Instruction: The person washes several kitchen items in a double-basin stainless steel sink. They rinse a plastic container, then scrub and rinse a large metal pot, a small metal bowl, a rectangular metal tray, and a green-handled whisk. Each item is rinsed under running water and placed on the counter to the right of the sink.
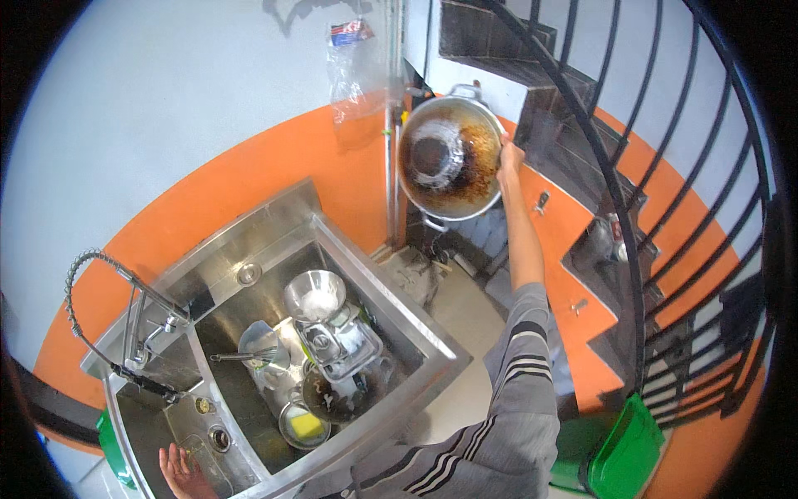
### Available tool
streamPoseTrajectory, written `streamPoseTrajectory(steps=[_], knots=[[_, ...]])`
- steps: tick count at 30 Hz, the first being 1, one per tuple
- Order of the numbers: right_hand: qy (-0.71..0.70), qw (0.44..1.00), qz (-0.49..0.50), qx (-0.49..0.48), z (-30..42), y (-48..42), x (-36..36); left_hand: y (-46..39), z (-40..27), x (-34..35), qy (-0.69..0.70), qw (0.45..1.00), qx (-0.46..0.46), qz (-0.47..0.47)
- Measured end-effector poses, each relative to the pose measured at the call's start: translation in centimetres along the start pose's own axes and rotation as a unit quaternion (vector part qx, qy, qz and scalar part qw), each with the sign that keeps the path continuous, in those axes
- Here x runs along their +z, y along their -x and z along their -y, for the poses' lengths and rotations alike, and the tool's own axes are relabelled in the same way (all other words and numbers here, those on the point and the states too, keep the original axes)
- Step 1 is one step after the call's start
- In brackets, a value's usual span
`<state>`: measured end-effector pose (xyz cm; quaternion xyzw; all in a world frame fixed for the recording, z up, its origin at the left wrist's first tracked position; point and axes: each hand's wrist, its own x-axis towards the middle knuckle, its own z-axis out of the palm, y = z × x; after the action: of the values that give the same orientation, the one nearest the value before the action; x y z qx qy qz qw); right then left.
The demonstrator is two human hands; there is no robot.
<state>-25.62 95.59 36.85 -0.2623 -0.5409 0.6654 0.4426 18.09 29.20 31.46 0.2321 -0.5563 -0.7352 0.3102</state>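
At arm's length, my right hand (511, 161) grips the right rim of a large round metal pot (430, 150) with two loop handles. Brown and black scorch marks cover the face turned to me; I cannot tell whether it is the inside or the underside. Over the small basin (156, 430) of the stainless steel sink, my left hand (182, 472) holds nothing, fingers apart. In the larger basin lie a metal bowl (315, 296), metal trays (349, 349), a whisk (237, 357), a clear plastic jug (265, 340), a dark pan (340, 396) and a yellow sponge (307, 426) in a small bowl.
A spring-hose faucet (134, 368) arches over the left basin. Vertical pipes (393, 187) run up the wall near the pot. To the right, a staircase (561, 131) with a black metal railing (598, 131) rises. A green bin (623, 455) stands at lower right.
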Motion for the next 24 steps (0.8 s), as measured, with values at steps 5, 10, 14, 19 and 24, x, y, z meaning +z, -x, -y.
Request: streamPoseTrajectory(steps=[5, 10, 14, 19, 24], knots=[[0.175, 0.983, -0.055, -0.002, -0.9, -2.1, 1.1, 0.8, -0.2, 0.0, 0.001, 0.999, 0.001, -0.053], [0.052, 0.998, -0.027, 0.006, -2.5, -1.1, -0.3, 0.3, 0.0, 0.8, -0.052, 0.998, 0.0, -0.044], [0.04, 0.999, 0.0, -0.035, -4.0, -1.8, -0.6, -1.1, 1.8, -0.2, -0.026, 1.0, -0.007, -0.01], [-0.032, 0.995, 0.058, -0.075, -9.4, -5.2, -1.2, -0.9, 1.5, 2.9, 0.013, 0.998, -0.054, -0.034], [-0.133, 0.944, 0.1, -0.283, -13.2, -7.3, -0.8, 0.5, 1.7, 2.3, 0.008, 0.997, -0.016, -0.075]])
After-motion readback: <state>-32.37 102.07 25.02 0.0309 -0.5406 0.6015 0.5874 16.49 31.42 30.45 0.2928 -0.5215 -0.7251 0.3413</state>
